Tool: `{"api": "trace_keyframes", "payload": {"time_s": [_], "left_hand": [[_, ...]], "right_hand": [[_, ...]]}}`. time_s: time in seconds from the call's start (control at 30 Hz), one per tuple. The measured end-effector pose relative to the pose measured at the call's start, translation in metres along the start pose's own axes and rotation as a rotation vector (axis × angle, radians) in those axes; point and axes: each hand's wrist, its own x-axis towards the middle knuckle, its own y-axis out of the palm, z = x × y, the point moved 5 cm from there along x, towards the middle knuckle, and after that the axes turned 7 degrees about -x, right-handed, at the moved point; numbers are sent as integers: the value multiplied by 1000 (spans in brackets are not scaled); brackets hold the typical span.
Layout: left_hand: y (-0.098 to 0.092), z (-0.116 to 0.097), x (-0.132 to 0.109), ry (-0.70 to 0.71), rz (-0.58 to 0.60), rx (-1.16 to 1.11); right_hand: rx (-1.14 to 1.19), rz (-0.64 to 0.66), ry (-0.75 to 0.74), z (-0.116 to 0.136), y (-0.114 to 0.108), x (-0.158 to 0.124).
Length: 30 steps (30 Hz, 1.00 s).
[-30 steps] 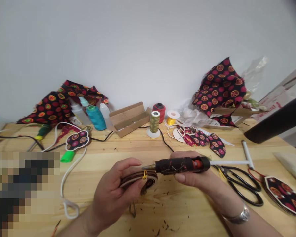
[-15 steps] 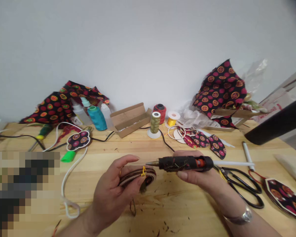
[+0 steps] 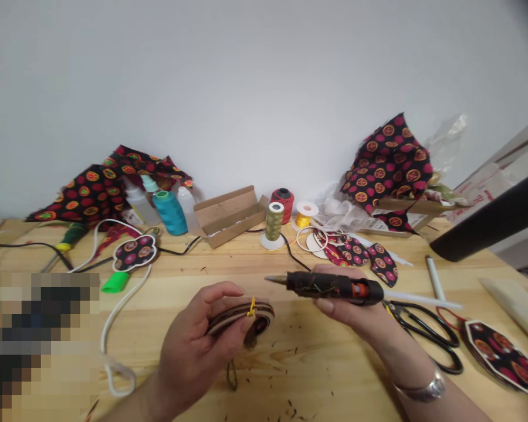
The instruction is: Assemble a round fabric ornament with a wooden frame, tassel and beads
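Note:
My left hand (image 3: 205, 343) is closed around a rounded, layered ornament (image 3: 233, 315) held edge-up, with pale rims and dark layers between them. A yellow cord (image 3: 252, 306) is knotted at its top edge, close to my thumb. Below hangs an olive cord loop (image 3: 232, 375). My right hand (image 3: 352, 313) grips a black hot glue gun (image 3: 330, 285), its nozzle pointing left. The nozzle tip is above and right of the yellow knot, apart from it. A white glue stick (image 3: 422, 298) sticks out of the gun's back end.
Black-handled scissors (image 3: 426, 328) and an octagonal patterned ornament (image 3: 501, 354) lie at right. Behind stand thread spools (image 3: 274, 225), an opened cardboard box (image 3: 231, 220) and bottles (image 3: 185, 205). A flower-shaped piece (image 3: 135, 253), a green cap (image 3: 115, 282) and a white cable (image 3: 110, 334) lie left.
The glue gun's nozzle has lifted up and away from the yellow knot. My left hand still holds the ornament, slightly lower and further left in view.

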Motion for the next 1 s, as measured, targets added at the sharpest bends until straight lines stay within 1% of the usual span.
{"api": "trace_keyframes", "payload": {"time_s": [0.07, 0.13, 0.17, 0.23, 0.33, 0.43, 0.5, 0.67, 0.83, 0.9, 0.93, 1.0], "left_hand": [[-2, 0, 1, -30, -22, -4], [-5, 0, 3, -56, -44, -6], [-6, 1, 4, -70, -56, -11], [-8, 1, 6, -101, -72, -34], [-7, 2, 7, -145, -70, -82], [-5, 2, 6, -178, -43, -115], [-4, 2, 6, -205, -5, -143], [-5, 8, 5, -310, 115, -215], [-4, 11, 5, -347, 190, -258], [-3, 12, 5, -354, 200, -272], [-3, 12, 5, -361, 203, -285], [-3, 14, 5, -380, 208, -312]], "right_hand": [[-207, -84, -30, -1, -5, 3], [-450, -92, -73, 0, -4, 5], [-562, -62, -92, 1, -1, 7], [-747, 41, -84, 0, 7, 9], [-872, 180, -3, -3, 16, 10], [-879, 271, 40, -5, 22, 13], [-891, 310, 51, -7, 25, 16], [-936, 366, 66, -14, 27, 33], [-905, 396, 53, -13, 22, 46], [-866, 366, 17, -5, 21, 44], [-815, 318, -19, 2, 21, 43], [-620, 164, -109, 18, 22, 38]]}}
